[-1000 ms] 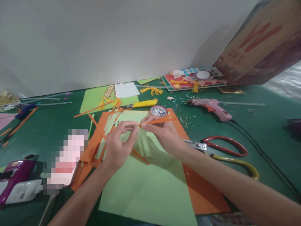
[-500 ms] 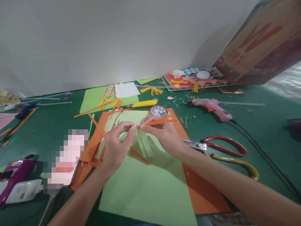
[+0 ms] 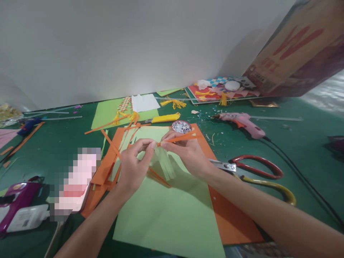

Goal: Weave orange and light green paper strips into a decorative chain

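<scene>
Thumb and fingers of my left hand [image 3: 137, 157] pinch the joined end of some paper strips. My right hand [image 3: 188, 154] grips the same piece close by, its fingertips almost meeting the left ones. From it, orange paper strips [image 3: 181, 137] stick out to the right, while pale green paper strips [image 3: 165, 165] hang down between the hands. How the strips are joined is hidden by my fingers. Below lies a large light green sheet [image 3: 166, 215] on top of an orange sheet [image 3: 231, 218]. Loose orange strips [image 3: 159, 177] rest on the green sheet.
Right of my hands lie scissors [image 3: 258, 166] and a pink glue gun [image 3: 242, 122] with its cord. A yellow utility knife [image 3: 165, 117] and a small dish of beads [image 3: 181, 126] sit behind. On the left are a phone [image 3: 77, 182] and a purple device [image 3: 21, 197]. A paper bag [image 3: 298, 50] stands back right.
The hanging green strips have shifted slightly to the right and look closer together. Both hands keep nearly the same place and the same pinch.
</scene>
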{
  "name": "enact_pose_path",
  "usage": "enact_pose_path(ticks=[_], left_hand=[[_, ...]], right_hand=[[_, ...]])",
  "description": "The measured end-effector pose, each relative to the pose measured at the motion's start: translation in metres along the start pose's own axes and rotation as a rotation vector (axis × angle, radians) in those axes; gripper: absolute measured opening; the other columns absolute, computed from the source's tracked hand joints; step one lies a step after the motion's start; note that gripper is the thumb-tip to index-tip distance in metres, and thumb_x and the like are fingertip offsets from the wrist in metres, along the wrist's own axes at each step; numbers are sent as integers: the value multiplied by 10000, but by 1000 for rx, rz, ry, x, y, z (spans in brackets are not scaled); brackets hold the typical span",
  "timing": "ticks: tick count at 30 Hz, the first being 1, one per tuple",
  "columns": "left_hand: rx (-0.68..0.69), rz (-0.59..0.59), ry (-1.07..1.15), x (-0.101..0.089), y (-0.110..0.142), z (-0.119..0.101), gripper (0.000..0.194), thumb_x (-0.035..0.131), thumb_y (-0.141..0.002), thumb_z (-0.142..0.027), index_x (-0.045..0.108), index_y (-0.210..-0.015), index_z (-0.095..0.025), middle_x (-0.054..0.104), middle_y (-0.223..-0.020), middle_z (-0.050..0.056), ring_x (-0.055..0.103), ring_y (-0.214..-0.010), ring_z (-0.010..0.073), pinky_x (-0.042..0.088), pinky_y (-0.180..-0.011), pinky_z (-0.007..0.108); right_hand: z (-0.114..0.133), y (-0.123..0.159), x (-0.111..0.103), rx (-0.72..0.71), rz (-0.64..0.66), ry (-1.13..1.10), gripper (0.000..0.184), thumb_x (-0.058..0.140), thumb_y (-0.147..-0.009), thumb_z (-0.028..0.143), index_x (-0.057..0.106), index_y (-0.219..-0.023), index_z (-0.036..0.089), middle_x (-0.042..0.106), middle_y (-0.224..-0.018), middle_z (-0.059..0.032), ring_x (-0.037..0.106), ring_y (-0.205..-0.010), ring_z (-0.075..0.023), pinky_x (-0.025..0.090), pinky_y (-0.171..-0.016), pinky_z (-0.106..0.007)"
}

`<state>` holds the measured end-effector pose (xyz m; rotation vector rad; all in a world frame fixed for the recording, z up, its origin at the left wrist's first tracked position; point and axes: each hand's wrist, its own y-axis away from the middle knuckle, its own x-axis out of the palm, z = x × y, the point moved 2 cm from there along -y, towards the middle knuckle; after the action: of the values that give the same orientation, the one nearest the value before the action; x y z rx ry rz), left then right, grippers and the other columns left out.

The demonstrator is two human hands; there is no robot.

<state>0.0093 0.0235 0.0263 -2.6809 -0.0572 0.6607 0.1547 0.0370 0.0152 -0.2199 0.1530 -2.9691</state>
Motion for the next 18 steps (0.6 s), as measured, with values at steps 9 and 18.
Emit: enact_pose_path(ticks=[9, 18], left_hand=[[-9, 36, 28, -1, 1, -1, 128, 544, -831, -278, 608, -760, -192, 678, -719, 0, 636, -676, 131, 511, -648, 232], [-13, 44, 28, 0, 1, 1, 126, 532, -841, -274, 605, -774, -196, 668, -720, -6, 628, -686, 124, 497, -638, 220]], right_hand=[[-2, -1, -1, -13, -27, -7, 174, 665, -692, 314, 544, -650, 197, 517, -703, 9, 456, -669, -124, 361, -611, -284], [-1, 0, 0, 8, -8, -7, 159, 651, -706, 304, 541, -659, 199, 509, -705, 10, 457, -684, -126, 365, -623, -284]])
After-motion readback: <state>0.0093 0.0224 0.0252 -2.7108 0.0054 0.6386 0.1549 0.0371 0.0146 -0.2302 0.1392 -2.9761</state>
